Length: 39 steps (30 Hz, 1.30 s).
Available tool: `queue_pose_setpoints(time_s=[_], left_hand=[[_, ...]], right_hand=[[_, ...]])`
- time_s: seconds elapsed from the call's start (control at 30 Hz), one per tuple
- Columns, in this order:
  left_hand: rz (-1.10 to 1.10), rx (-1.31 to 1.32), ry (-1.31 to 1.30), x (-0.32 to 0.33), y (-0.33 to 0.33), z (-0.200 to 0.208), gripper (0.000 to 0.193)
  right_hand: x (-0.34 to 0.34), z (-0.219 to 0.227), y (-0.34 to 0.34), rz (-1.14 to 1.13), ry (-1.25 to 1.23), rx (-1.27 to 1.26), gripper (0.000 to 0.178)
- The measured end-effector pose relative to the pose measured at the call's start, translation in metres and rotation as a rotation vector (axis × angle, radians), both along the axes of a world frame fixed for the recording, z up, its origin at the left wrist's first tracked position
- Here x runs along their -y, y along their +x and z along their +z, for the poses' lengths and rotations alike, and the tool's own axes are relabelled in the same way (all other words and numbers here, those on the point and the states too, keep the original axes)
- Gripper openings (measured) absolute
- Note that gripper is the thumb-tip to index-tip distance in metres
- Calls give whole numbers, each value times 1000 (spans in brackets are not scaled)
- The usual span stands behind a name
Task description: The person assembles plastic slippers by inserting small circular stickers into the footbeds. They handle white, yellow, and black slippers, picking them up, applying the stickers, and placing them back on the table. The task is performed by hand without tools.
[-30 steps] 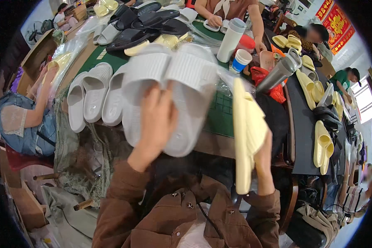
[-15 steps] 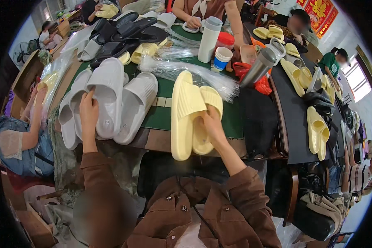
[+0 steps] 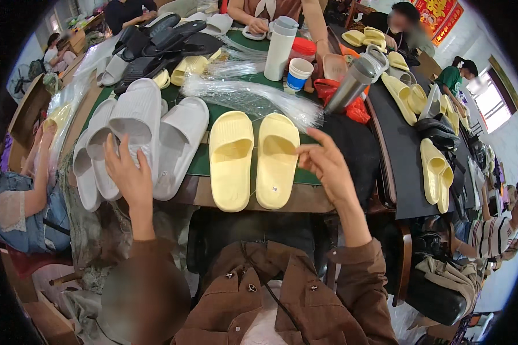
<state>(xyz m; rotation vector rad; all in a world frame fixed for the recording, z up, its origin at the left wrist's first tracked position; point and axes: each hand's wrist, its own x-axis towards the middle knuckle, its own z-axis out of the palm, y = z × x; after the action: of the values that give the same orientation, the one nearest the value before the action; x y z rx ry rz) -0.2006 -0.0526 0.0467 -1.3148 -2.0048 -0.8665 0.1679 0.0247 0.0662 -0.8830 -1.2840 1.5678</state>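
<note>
A pair of pale yellow slides (image 3: 253,158) lies side by side, soles down, on the near edge of the green-topped table (image 3: 199,165). My right hand (image 3: 326,163) hovers just right of them with fingers spread, holding nothing. My left hand (image 3: 126,172) rests with fingers apart against several light grey slides (image 3: 133,127) stacked at the table's left corner. Another grey slide (image 3: 181,144) lies between that stack and the yellow pair.
A bundle of clear plastic bags (image 3: 244,98), a white bottle (image 3: 280,48), a paper cup (image 3: 299,74) and a steel flask (image 3: 353,80) stand behind the yellow pair. Black slides (image 3: 161,43) are farther back, more yellow slides (image 3: 437,172) on the dark table at right. Other people sit around.
My right hand has laid the yellow slides flat on the table and let go. My left hand stays on the grey stack, which shifted slightly right.
</note>
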Motion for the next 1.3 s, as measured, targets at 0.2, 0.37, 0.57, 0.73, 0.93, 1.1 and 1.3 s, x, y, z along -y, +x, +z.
queue_pose_setpoints(time_s=[0.2,0.37,0.57,0.73,0.93,1.1,1.3], left_hand=[[-668,243,-71,-15,84,2,35],[-851,289,-200,-30,130,-9,41],[-763,128,-309,-38,147,-36,52],[-771,90,-290,-34,159,-39,54],[-742,75,-356,-27,167,-33,49],[-741,93,-340,-18,179,-37,48],[-750,90,-350,-11,186,-35,49]], right_hand=[[-20,96,-26,-41,291,-439,25],[-47,140,-9,-70,503,-907,25],[-81,-22,10,-451,100,-303,30],[-72,-90,-2,-617,307,370,22],[-97,-107,1,-585,403,462,18],[-106,-112,-5,-709,569,542,16],[-107,-118,-3,-697,495,461,17]])
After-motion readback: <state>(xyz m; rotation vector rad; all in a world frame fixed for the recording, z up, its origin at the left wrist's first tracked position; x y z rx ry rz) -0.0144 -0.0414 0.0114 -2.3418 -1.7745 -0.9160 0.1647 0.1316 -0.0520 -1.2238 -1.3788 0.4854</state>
